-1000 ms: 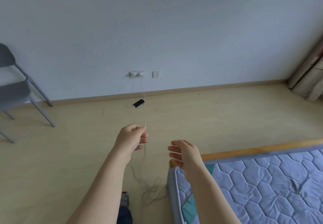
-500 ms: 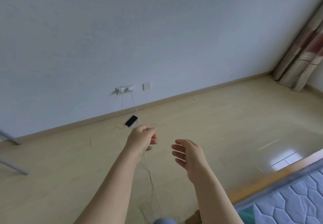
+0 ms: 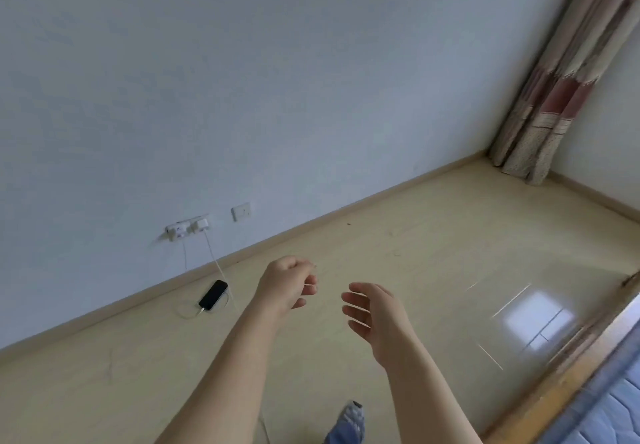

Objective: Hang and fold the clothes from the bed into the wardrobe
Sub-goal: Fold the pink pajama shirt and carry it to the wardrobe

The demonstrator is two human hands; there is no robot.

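A black phone [image 3: 213, 294] lies on the pale floor [image 3: 415, 270], cable [image 3: 187, 313] attached.

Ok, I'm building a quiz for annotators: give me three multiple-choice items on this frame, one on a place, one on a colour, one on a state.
1. Where is the phone? A on the bed; B on the floor by the wall; C in a hand.
2. What colour is the phone? A black; B white; C red.
3. The right hand is: A gripping cloth; B holding the phone; C open, empty.
Answers: B, it lies at the wall's foot; A, its casing is black; C, its fingers are spread around nothing.
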